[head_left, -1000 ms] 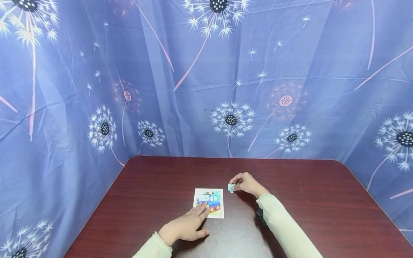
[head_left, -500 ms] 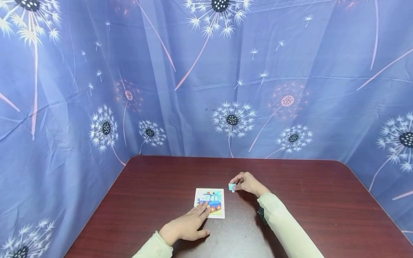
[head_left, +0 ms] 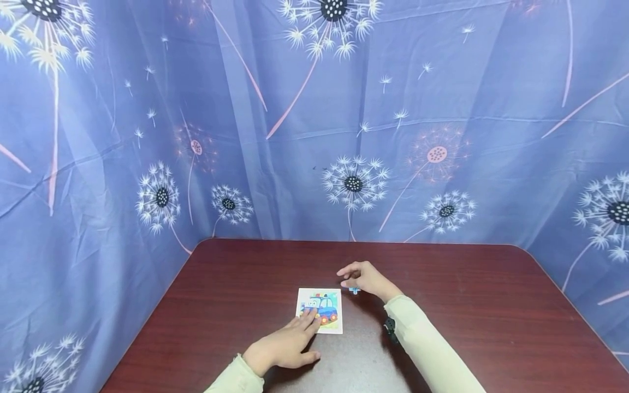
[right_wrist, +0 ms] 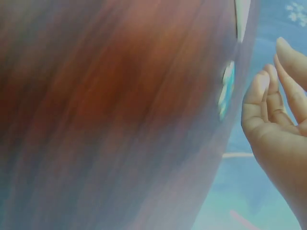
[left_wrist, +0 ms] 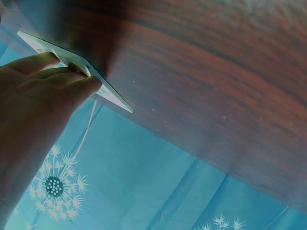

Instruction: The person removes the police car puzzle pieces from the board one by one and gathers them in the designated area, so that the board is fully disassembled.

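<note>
Your right hand, the nearer, is hovering empty, fingers loosely bent, over the puzzle piece, which is lying on the bench just right of the picture board, long axis unclear; your left hand is resting on the board, fingers straight.

Glare pales the brightly lit table, which blurs in the right wrist view.

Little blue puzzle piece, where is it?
In the head view, the puzzle piece lies on the table just right of the car puzzle, partly hidden by the right hand; the right wrist view shows it apart from that hand.
</note>
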A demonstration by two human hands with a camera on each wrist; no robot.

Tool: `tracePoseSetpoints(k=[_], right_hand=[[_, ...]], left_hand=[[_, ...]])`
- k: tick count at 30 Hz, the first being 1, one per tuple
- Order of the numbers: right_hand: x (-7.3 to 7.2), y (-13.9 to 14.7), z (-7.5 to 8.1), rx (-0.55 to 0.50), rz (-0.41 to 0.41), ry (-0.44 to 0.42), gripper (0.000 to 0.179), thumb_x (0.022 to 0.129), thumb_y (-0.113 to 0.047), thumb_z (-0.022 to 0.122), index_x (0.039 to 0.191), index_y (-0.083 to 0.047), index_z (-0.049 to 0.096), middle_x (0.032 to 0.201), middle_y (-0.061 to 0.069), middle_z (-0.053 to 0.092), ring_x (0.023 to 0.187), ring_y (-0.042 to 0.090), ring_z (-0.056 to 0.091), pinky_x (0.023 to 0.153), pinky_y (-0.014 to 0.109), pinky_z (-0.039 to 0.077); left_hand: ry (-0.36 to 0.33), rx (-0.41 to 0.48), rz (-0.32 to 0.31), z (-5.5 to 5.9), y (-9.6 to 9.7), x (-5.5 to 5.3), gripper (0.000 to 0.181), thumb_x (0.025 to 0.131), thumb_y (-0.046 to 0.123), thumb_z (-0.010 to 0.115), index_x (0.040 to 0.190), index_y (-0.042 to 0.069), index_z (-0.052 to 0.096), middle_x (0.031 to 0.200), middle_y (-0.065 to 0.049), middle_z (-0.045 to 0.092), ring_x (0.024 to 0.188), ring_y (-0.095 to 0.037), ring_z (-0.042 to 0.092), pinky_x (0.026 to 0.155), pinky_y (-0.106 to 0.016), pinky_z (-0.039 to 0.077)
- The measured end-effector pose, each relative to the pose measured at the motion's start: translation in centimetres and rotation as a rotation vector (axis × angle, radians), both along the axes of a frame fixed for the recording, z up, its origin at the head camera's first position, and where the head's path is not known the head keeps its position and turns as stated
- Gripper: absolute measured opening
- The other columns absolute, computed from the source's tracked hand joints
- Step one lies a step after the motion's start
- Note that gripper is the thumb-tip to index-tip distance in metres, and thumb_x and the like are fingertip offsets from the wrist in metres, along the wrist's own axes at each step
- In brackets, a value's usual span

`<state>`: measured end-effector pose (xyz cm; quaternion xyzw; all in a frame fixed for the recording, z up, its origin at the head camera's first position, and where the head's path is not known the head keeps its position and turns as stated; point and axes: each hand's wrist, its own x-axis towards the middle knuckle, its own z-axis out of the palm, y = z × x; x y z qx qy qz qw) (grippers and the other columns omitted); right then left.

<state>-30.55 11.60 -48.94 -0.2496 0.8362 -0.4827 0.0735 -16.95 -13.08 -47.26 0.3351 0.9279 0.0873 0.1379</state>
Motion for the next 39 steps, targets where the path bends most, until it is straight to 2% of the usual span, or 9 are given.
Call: tracePoseSetpoints(k=[5, 12, 19, 25, 34, 39], right_hand=[[0.4, -2.2, 0.1, -0.006, 0.051, -0.027, 0.025, 0.085, -0.002, 0.070, 0.109, 0.005, 0.069, 0.088, 0.012, 0.065, 0.070, 0.014, 0.056, 0.055, 0.023, 0.046], [0.9, -4.8, -0.2, -0.001, 0.140, -0.041, 0.024, 0.084, 0.003, 0.069, 0.108, 0.006, 0.069, 0.093, 0.019, 0.065, 0.084, 0.026, 0.062, 0.069, 0.026, 0.052], [1.4, -6.5, 0.0, 0.056, 0.170, -0.072, 0.022, 0.083, 0.003, 0.071, 0.105, 0.002, 0.072, 0.090, 0.011, 0.059, 0.081, 0.020, 0.058, 0.071, 0.028, 0.052], [1.6, -6.9, -0.3, 0.152, 0.150, -0.060, 0.022, 0.078, 0.000, 0.076, 0.099, -0.005, 0.075, 0.091, 0.003, 0.058, 0.081, 0.012, 0.054, 0.075, 0.026, 0.049], [1.2, -6.8, -0.4, 0.190, 0.170, -0.047, 0.022, 0.078, 0.001, 0.076, 0.097, -0.010, 0.076, 0.096, 0.001, 0.056, 0.088, 0.015, 0.052, 0.082, 0.033, 0.048], [0.9, -6.8, -0.5, 0.183, 0.173, -0.071, 0.022, 0.079, 0.000, 0.076, 0.097, -0.012, 0.075, 0.098, -0.001, 0.055, 0.090, 0.014, 0.051, 0.083, 0.034, 0.046]], left_hand=[[0.010, 0.000, 0.001, -0.2, 0.0, 0.0, 0.070, 0.095, 0.041, 0.055, 0.147, -0.001, 0.034, 0.155, -0.021, 0.024, 0.144, -0.032, 0.022, 0.114, -0.045, 0.026], [0.007, 0.002, 0.001, -0.3, 0.0, 0.2, 0.070, 0.094, 0.041, 0.056, 0.147, 0.000, 0.035, 0.155, -0.021, 0.025, 0.143, -0.032, 0.023, 0.114, -0.045, 0.026], [0.001, -0.002, 0.000, -0.2, -0.1, 0.0, 0.070, 0.095, 0.042, 0.055, 0.147, 0.000, 0.034, 0.155, -0.022, 0.025, 0.143, -0.032, 0.022, 0.114, -0.046, 0.026], [-0.015, 0.006, 0.005, -0.3, -0.2, 0.1, 0.071, 0.095, 0.041, 0.055, 0.148, -0.001, 0.032, 0.155, -0.021, 0.024, 0.144, -0.032, 0.020, 0.115, -0.045, 0.025], [0.004, -0.003, -0.009, -0.3, -0.2, -0.1, 0.071, 0.095, 0.042, 0.054, 0.148, -0.001, 0.033, 0.156, -0.020, 0.024, 0.144, -0.032, 0.019, 0.116, -0.043, 0.023], [0.008, -0.005, -0.009, -0.3, -0.2, -0.1, 0.071, 0.095, 0.042, 0.054, 0.147, -0.002, 0.033, 0.156, -0.020, 0.023, 0.144, -0.033, 0.020, 0.115, -0.043, 0.023]])
